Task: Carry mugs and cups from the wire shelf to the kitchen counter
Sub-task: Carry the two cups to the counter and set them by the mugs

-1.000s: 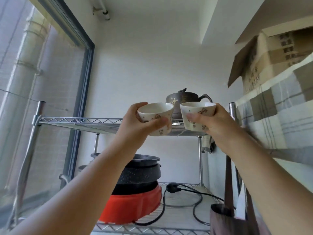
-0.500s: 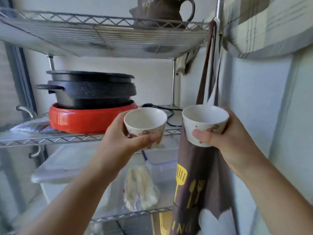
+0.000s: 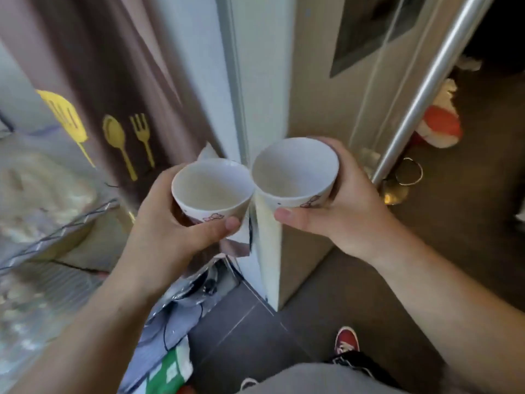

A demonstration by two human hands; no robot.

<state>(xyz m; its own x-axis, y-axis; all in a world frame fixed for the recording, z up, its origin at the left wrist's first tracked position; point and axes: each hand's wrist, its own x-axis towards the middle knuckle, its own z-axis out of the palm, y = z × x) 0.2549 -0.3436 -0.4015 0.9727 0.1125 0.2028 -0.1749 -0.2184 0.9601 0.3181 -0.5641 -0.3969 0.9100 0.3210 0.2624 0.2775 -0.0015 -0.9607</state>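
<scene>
Nearest the camera, your grey-clad leg (image 3: 326,378) and red shoe (image 3: 346,341) stood on dark floor tiles (image 3: 255,322), below both grips.

Left hand (image 3: 167,223): grip wrapped around the left cup (image 3: 211,191), thumb across its near wall, fingers behind. Right hand (image 3: 349,206): grip wrapped around the right cup (image 3: 294,174) the same way. Both cups upright, apparently empty, rims touching or just beside each other; which, the blur did not settle.

Judgement: you were mid-carry, shelf behind you, bench not reached. To do this well, you should have kept the rims level, eased the cups apart so they could not clink, and minded the white wall corner (image 3: 267,265) directly beyond the grips.

Left of the left grip: the wire shelf (image 3: 56,237) edge and a brown apron (image 3: 113,89) printed with yellow utensils. Right of and beyond the right grip: a metal pole (image 3: 426,89) and an orange-and-white object (image 3: 440,123) on the floor, too blurred to name.

Hidden: the bench was nowhere in view; cup bases were covered by your palms; the shelf's contents were smeared by motion.
</scene>
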